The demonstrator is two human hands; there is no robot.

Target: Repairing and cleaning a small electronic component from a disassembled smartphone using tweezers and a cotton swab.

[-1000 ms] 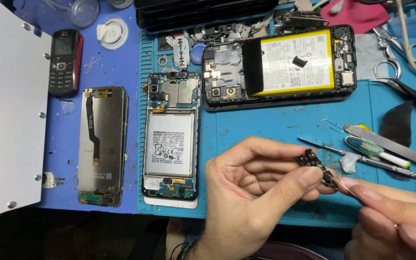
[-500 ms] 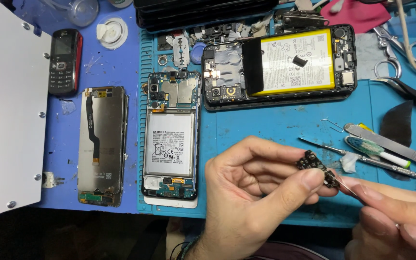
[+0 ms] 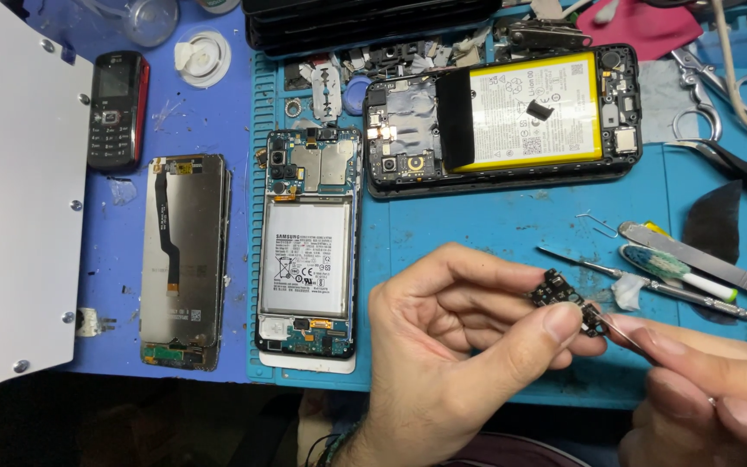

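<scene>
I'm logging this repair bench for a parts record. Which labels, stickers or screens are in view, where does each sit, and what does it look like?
White battery label: opened phone at centre, upright rectangle, dark print.
Yellow battery label: opened phone at upper right, wide rectangle, black strip on its left end.
Keypad phone screen: upper left on the blue mat, small, dark, unlit.
Detached display panel: left of the centre phone, back side up, brownish metallic, black flex cable.
</scene>
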